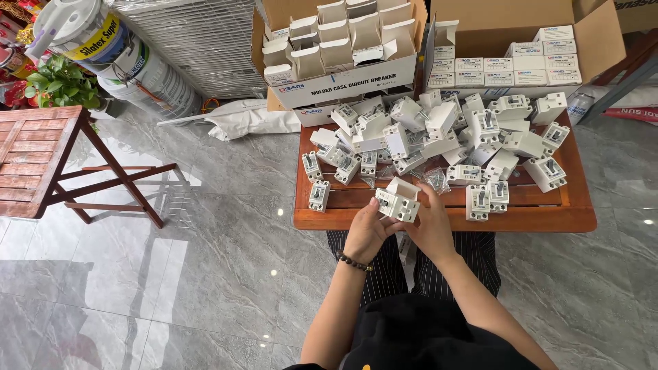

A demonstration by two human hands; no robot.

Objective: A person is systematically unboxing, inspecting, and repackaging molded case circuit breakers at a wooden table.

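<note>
Both hands meet just over the near edge of the low wooden table point(439, 218). Left hand point(364, 233) cups a white circuit breaker point(392, 205) from the left and below; right hand point(432, 223) wraps a small white carton point(406, 194) with its flap up, pressed against the breaker. Looks like the boxing step: breaker going into the carton, or just seated. Next move likely calls for squaring the unit to the carton mouth, then closing the flap.

Past the hands, a few breakers stand upright near that edge. Mid-table: loose breaker pile point(439, 133) with small screw bags point(436, 179). Far edge: two open cardboard boxes, the left box point(343, 79) holding open-flapped cartons, the right box point(480, 31) holding closed ones.
</note>
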